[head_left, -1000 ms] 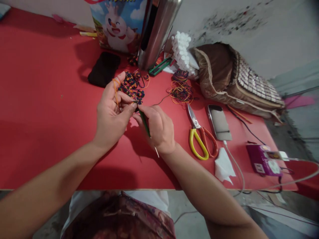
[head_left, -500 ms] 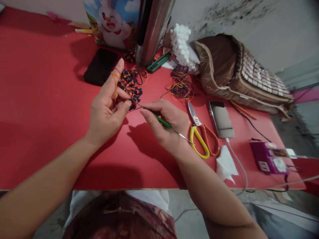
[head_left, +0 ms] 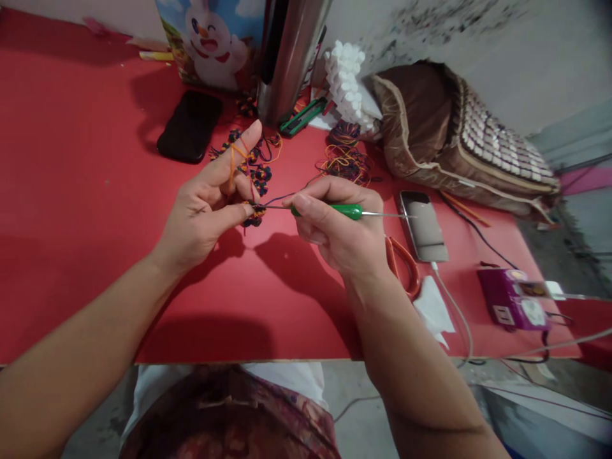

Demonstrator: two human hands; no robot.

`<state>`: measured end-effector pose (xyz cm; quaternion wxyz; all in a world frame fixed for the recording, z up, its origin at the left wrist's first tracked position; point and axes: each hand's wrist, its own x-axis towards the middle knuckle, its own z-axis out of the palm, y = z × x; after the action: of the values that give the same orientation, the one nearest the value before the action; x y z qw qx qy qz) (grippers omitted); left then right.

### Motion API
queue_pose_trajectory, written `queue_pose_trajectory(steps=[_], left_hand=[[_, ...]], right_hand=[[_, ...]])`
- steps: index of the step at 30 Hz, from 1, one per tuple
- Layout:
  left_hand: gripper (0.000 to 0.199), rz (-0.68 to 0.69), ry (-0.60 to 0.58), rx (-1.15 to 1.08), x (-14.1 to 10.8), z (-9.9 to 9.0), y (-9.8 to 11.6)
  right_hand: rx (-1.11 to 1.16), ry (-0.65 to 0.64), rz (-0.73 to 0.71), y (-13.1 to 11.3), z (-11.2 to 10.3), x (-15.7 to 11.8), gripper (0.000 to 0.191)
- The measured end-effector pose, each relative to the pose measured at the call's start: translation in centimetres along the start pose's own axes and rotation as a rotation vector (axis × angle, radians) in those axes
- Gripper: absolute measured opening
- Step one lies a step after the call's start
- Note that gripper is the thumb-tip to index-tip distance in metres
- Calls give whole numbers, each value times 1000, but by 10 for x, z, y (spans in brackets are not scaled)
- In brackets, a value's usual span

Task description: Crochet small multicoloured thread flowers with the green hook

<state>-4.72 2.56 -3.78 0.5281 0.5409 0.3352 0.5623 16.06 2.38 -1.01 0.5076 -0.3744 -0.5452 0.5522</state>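
Between thumb and fingers, my left hand (head_left: 205,204) pinches a small dark crochet piece (head_left: 254,217) flecked with orange. Orange yarn (head_left: 233,162) loops around its raised index finger. My right hand (head_left: 344,223) is closed on a green-handled crochet hook (head_left: 348,211), held level. The hook's thin tip reaches the crochet piece at my left thumb; whether it passes through a stitch I cannot tell. More small crochet flowers (head_left: 261,173) lie behind my left hand. A tangle of multicoloured yarn (head_left: 345,162) sits beyond my right hand.
Red-handled scissors (head_left: 406,268) lie partly hidden behind my right wrist. A grey phone (head_left: 423,226) on a cable, a purple box (head_left: 511,296) and white tissue (head_left: 434,312) are at right. A black phone (head_left: 190,126), metal cylinder (head_left: 294,64), green cutter (head_left: 303,118) and brown cushion (head_left: 430,121) stand farther back.
My right hand has moved slightly right and turned, bringing the hook from slanted to level and covering much of the scissors. My left index finger and the crochet piece have shifted right.
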Motion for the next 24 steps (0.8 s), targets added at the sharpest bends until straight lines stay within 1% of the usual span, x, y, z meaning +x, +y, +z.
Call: queue_pose_trajectory(steps=[2,4,6,9,12,15,18,24], left_hand=[[67,-30,-6,-63,1,0,0],[63,-39,2,-107,1,2,1],[61,-52,16,-136,0,3,0],[60,-69,41,-161,-2,6,-1],[57,-21,80,-153,-4,9,-2],[52,66,110,-119,-4,11,-5],[53,116,118,-108,-3,12,-7],[54,74,162,-84,-2,8,-8]], right_hand=[[96,-19,67,1,1,1,30],[167,-38,94,3,5,0,32],[220,-49,85,6,11,-1,33],[294,-28,53,12,20,-2,33],[358,18,70,16,26,-3,32],[366,36,94,16,27,-3,32],[368,27,99,15,27,-4,32],[343,47,115,15,30,-6,35]])
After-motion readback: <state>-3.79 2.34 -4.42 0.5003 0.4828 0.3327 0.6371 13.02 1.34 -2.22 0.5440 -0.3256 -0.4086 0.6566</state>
